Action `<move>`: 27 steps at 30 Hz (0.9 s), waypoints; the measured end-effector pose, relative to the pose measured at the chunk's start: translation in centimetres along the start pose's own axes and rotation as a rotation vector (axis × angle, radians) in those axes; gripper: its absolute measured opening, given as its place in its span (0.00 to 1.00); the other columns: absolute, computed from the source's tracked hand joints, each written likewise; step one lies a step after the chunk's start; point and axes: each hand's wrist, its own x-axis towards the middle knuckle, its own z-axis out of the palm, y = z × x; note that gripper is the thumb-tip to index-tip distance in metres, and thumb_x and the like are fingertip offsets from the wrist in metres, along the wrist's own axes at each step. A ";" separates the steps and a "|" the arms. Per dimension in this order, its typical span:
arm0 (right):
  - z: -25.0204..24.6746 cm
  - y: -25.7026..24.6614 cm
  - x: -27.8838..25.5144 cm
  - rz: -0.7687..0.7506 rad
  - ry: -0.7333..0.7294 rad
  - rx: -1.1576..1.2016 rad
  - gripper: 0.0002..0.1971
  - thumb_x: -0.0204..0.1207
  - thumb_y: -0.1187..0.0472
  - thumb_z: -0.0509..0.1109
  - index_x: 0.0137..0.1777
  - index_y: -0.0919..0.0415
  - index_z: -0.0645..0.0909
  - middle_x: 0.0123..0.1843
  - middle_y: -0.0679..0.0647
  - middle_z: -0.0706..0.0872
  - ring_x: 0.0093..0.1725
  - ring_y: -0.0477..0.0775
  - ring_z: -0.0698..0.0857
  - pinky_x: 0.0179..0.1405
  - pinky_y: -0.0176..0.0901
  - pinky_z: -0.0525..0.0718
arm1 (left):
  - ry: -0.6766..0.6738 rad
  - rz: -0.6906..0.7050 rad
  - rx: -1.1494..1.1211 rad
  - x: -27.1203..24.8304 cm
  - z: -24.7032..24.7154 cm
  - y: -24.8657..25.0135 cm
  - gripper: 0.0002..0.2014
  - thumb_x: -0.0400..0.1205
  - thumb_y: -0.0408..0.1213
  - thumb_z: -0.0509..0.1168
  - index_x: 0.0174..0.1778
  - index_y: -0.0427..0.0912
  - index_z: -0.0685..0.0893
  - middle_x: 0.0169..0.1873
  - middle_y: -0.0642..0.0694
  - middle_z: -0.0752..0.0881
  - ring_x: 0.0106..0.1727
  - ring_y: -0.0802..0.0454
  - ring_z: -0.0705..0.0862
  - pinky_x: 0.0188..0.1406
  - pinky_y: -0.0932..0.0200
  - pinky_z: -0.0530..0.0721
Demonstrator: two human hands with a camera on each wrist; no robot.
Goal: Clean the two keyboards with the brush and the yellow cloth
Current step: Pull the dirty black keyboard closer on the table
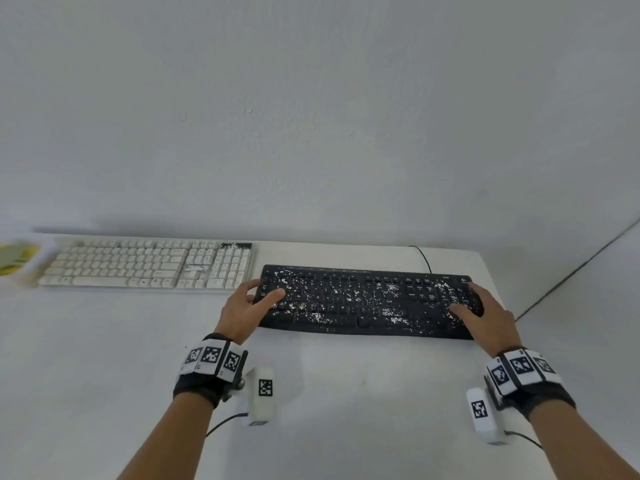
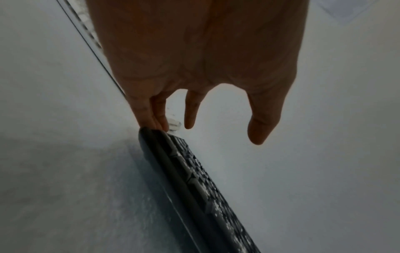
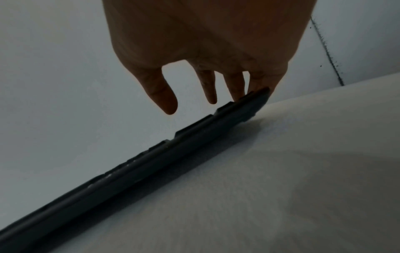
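Step in hand: both hands sit at the 2 ends of the flat black plastic keyboard (image 1: 367,301), speckled with white crumbs, in the lower centre of the head view; I judge it is being positioned or about to be lifted, with no cleaning begun.
Left hand: the left hand (image 1: 244,308) has fingers relaxed and spread, thumb lying over the keys at the left end, the other fingertips (image 2: 161,123) touching the far corner; not clamped round it.
Right hand: the right hand (image 1: 485,317) is likewise spread, thumb on the keys, outer fingers (image 3: 259,85) against the right end edge.
Second keyboard: the white plastic full-size keyboard (image 1: 145,266) lies at centre left, just beside the black one, with a few specks near its number pad.
Cloth: a blurred yellow shape, probably the folded yellow cloth (image 1: 17,259), lies at the far left edge, cut off by the frame.
Next move, as I judge: a firmer hold at both ends to tilt crumbs off, or a reach left for a tool.
Hidden: the brush is in none of the 3 views; whether the black keyboard rests fully on the white table (image 1: 346,393) cannot be told; both wrist views are dim.
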 end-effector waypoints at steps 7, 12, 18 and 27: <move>2.4 -0.5 -7.7 -0.142 -0.026 0.067 0.30 0.76 0.50 0.73 0.78 0.51 0.70 0.73 0.60 0.78 0.72 0.64 0.75 0.73 0.62 0.73 | 0.064 0.087 -0.103 -4.9 -5.8 -4.6 0.44 0.63 0.61 0.76 0.78 0.56 0.77 0.55 0.56 0.93 0.56 0.60 0.91 0.70 0.48 0.83; 5.2 -3.1 -13.6 -0.232 -0.030 0.146 0.26 0.76 0.52 0.74 0.73 0.41 0.72 0.72 0.56 0.79 0.69 0.62 0.77 0.70 0.64 0.76 | 0.111 0.154 -0.054 -7.9 -10.9 -9.0 0.29 0.82 0.39 0.77 0.71 0.70 0.75 0.47 0.74 0.90 0.52 0.75 0.87 0.59 0.62 0.81; 9.8 -6.7 -18.3 -0.247 -0.041 0.127 0.27 0.76 0.52 0.73 0.74 0.42 0.72 0.73 0.51 0.78 0.70 0.61 0.75 0.69 0.64 0.76 | 0.136 0.156 -0.086 -10.0 -16.8 -13.5 0.34 0.64 0.61 0.77 0.67 0.74 0.76 0.60 0.67 0.84 0.58 0.73 0.86 0.63 0.60 0.80; 15.6 -11.0 -22.5 -0.209 -0.056 0.059 0.28 0.76 0.50 0.72 0.76 0.45 0.71 0.71 0.47 0.80 0.68 0.59 0.76 0.66 0.59 0.77 | 0.079 0.131 -0.061 -9.7 -23.8 -18.9 0.34 0.63 0.66 0.75 0.67 0.76 0.75 0.64 0.63 0.87 0.66 0.59 0.87 0.74 0.47 0.82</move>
